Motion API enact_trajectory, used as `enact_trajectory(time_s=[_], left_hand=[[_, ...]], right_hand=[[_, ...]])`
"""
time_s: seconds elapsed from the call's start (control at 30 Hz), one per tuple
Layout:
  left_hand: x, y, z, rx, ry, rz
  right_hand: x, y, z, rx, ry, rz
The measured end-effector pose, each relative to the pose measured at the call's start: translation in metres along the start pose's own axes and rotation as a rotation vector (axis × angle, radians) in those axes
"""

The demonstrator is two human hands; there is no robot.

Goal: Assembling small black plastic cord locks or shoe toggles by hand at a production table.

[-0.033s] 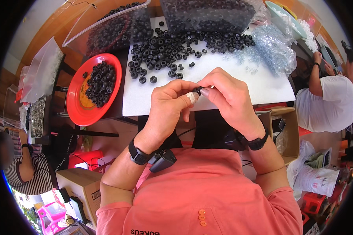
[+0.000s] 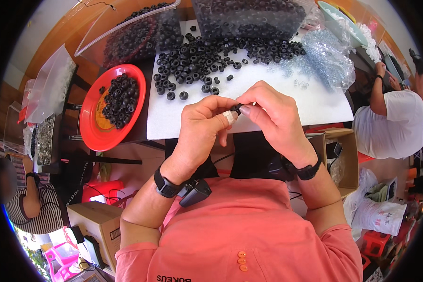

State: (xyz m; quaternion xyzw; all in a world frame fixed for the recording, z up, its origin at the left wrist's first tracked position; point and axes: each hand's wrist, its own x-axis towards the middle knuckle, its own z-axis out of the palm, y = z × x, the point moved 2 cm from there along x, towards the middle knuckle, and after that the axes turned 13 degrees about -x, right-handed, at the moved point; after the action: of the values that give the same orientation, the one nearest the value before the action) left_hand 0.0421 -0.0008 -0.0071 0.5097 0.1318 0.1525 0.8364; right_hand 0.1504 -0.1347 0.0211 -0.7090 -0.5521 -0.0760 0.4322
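White sheet (image 2: 174,117) is covering the worktop; its near edge is passing behind both hands, and its left edge is running beside a red plate (image 2: 91,141) holding black beads. Bead pile (image 2: 192,68) is taking up the far side, stretching back toward a left bin (image 2: 127,22) and a right bin (image 2: 249,36), both clear and full of black pieces. Clear plastic bag (image 2: 333,61) is crowding the far right. Bare white is showing between pile and hands, wider toward the right; stray beads (image 2: 184,95) are lying just beyond the left hand (image 2: 199,124), so room is tighter there.

Small black piece (image 2: 236,108) is sitting between the two sets of fingertips, mostly covered; can't tell exact shape or tilt. Left thumb, wrapped in white tape (image 2: 230,117), and index are pinching it, nearly together. Right hand (image 2: 279,115) is pinching from the other side, thumb and index also nearly meeting. Other left fingers are curling underneath; other right fingers are mostly hidden. Can't tell height above the sheet.
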Motion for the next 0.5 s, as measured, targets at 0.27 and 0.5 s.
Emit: enact_trajectory(time_s=[0.27,0.5], left_hand=[[0.0008,-0.0007,-0.0024,0.050,-0.022,-0.017],[0.0000,-0.0003,0.0009,0.054,-0.027,-0.007]], right_hand=[[-0.0032,0.0058,0.0031,0.236,0.022,0.196],[-0.0042,0.0079,0.0013,0.195,0.051,0.192]])
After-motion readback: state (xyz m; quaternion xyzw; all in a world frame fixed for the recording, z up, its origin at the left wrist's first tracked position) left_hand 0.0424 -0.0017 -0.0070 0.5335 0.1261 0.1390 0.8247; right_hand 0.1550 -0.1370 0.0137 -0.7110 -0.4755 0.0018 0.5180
